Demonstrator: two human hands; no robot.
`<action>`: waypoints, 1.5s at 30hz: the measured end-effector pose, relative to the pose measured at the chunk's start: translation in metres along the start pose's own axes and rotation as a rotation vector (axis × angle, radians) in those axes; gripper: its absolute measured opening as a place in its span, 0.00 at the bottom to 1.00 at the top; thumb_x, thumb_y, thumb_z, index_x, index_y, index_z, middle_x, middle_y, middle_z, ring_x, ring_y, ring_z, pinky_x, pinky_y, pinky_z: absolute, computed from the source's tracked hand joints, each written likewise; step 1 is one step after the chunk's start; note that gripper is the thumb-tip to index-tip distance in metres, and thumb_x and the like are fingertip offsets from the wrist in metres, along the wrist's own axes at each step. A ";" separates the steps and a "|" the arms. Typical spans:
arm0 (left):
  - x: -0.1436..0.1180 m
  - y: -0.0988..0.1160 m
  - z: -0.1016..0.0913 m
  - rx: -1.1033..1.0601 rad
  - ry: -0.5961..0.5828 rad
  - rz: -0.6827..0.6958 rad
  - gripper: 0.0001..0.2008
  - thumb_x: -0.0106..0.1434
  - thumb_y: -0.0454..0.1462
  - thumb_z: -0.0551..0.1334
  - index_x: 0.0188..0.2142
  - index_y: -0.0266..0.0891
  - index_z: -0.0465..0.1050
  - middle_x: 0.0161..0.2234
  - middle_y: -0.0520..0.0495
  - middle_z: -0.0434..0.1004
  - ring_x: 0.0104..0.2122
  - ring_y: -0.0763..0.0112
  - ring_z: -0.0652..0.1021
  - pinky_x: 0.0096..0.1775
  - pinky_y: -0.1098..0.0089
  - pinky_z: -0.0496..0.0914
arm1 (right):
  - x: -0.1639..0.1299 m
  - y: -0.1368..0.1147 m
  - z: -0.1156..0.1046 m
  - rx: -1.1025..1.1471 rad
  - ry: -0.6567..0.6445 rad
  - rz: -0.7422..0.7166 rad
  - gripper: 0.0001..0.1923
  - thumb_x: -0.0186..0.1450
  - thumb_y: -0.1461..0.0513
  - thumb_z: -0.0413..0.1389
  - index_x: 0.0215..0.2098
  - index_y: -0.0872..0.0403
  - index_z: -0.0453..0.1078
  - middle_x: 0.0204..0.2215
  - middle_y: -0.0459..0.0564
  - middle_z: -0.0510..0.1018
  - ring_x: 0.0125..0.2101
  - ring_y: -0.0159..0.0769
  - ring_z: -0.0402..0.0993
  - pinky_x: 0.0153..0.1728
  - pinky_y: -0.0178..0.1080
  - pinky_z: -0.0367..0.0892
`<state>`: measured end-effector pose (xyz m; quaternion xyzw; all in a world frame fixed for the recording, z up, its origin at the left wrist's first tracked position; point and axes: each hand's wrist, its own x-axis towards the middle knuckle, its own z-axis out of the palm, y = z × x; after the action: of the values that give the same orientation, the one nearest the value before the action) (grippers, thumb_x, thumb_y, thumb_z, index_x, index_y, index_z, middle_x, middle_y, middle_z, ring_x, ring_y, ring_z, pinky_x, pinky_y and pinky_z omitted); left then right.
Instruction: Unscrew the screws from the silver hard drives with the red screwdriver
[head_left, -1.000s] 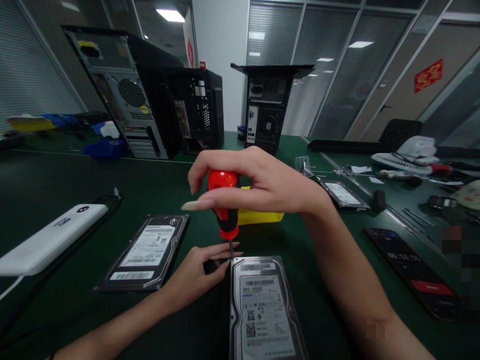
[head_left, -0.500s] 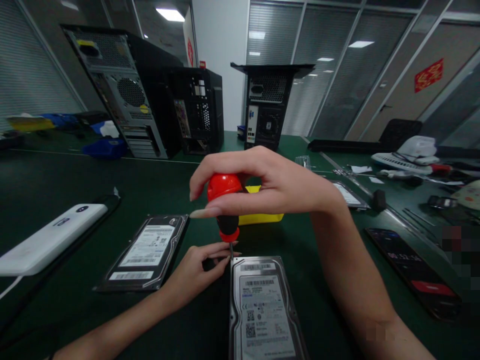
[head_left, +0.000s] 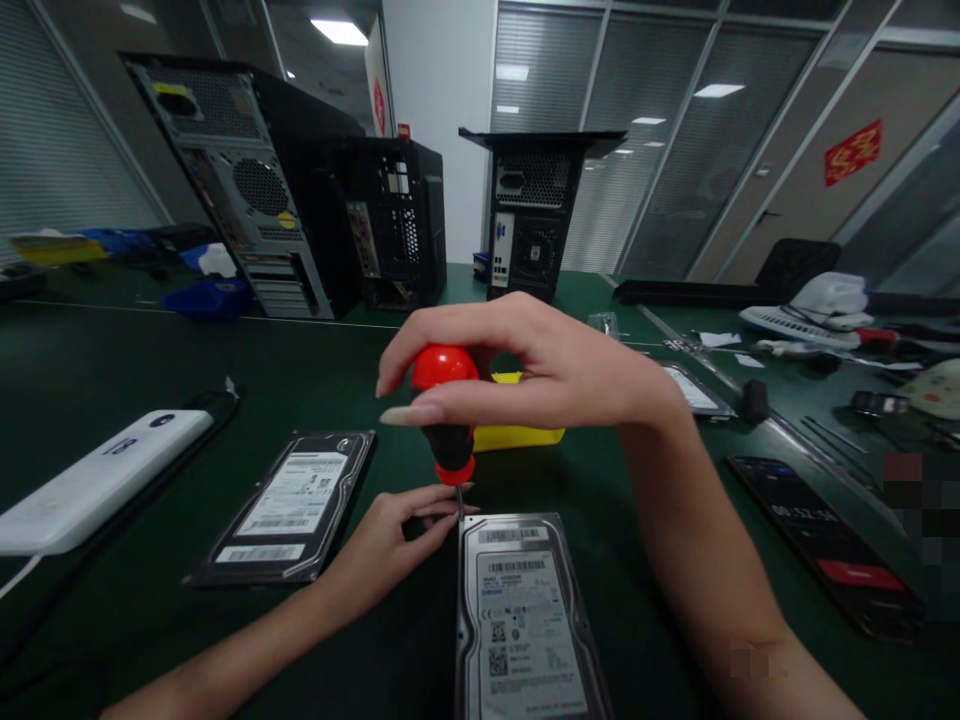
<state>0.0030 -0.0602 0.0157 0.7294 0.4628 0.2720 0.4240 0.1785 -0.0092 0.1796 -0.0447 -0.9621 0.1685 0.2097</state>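
My right hand (head_left: 517,365) is closed around the red and black handle of a screwdriver (head_left: 448,372), thumb in front and fingers over the far side. The screwdriver stands nearly upright, its tip at the top left corner of a hard drive (head_left: 517,610) lying label up. My left hand (head_left: 405,530) reaches in from the left, thumb and fingertips closed about the lower end of the shaft beside that corner. The screw under the tip is too small to make out. A second hard drive (head_left: 289,505) lies flat to the left.
Behind my right hand sits a yellow tray (head_left: 517,437). A white power bank (head_left: 112,480) with a cable is at left, a phone (head_left: 825,545) at right. Another drive (head_left: 697,392) lies farther back. Computer cases (head_left: 536,215) stand along the back of the green table (head_left: 315,365).
The screwdriver handle leans very slightly more to the left, and my right thumb and fingers have shifted a little on it. My left hand and the hard drive keep their places.
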 end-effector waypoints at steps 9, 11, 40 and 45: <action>0.000 0.001 0.001 -0.022 0.007 -0.034 0.12 0.61 0.38 0.56 0.40 0.38 0.76 0.47 0.47 0.76 0.45 0.62 0.77 0.47 0.66 0.69 | 0.002 0.000 0.002 -0.117 0.049 0.024 0.13 0.64 0.57 0.50 0.36 0.61 0.66 0.32 0.45 0.70 0.31 0.23 0.64 0.34 0.29 0.61; 0.000 0.000 0.001 -0.030 0.006 -0.030 0.13 0.62 0.38 0.57 0.42 0.38 0.75 0.46 0.47 0.77 0.45 0.62 0.77 0.47 0.66 0.69 | 0.002 0.001 0.003 -0.116 0.069 -0.014 0.12 0.64 0.58 0.50 0.36 0.61 0.65 0.31 0.45 0.70 0.31 0.22 0.63 0.33 0.28 0.60; -0.001 -0.001 0.001 -0.013 0.010 0.022 0.13 0.63 0.39 0.56 0.42 0.38 0.75 0.50 0.47 0.74 0.47 0.60 0.75 0.46 0.67 0.70 | -0.003 -0.014 0.000 -0.080 -0.082 0.048 0.14 0.70 0.61 0.39 0.47 0.60 0.60 0.38 0.46 0.70 0.34 0.23 0.64 0.36 0.29 0.59; 0.000 -0.001 0.001 -0.016 -0.002 0.017 0.14 0.63 0.38 0.56 0.46 0.39 0.73 0.47 0.48 0.76 0.45 0.63 0.76 0.46 0.68 0.70 | 0.001 -0.011 0.002 -0.155 -0.043 0.046 0.12 0.67 0.58 0.45 0.39 0.60 0.64 0.34 0.43 0.70 0.30 0.21 0.63 0.34 0.28 0.58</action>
<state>0.0034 -0.0608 0.0143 0.7303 0.4539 0.2787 0.4279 0.1767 -0.0200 0.1821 -0.0795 -0.9753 0.0991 0.1809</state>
